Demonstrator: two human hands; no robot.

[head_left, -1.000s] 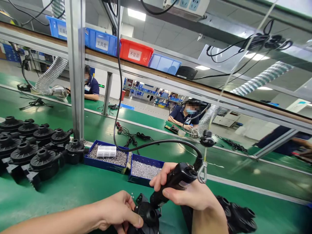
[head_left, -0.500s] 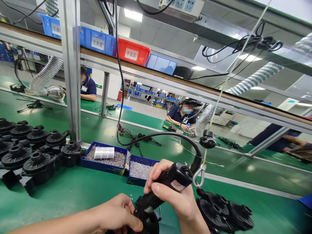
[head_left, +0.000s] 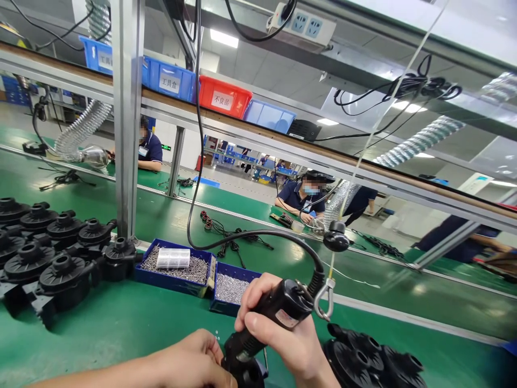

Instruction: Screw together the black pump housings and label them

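My right hand (head_left: 283, 334) is wrapped round a black electric screwdriver (head_left: 274, 315) that hangs from a cord and hook, tilted down to the left. Its tip meets a black pump housing (head_left: 246, 373) at the bottom edge, mostly cut off. My left hand (head_left: 189, 361) curls against that housing from the left, fingers closed on it. Two blue trays of screws (head_left: 177, 267) (head_left: 232, 291) lie just beyond my hands.
Several black pump housings (head_left: 52, 253) stand in rows at the left; more lie at the lower right (head_left: 371, 361). An aluminium post (head_left: 127, 118) rises behind the trays. Other workers sit across the green bench (head_left: 121, 318). Coloured bins (head_left: 222, 97) sit overhead.
The screwdriver and my right hand have shifted slightly left and lower in view. The housing has slid further below the frame edge. My left hand stays on it.
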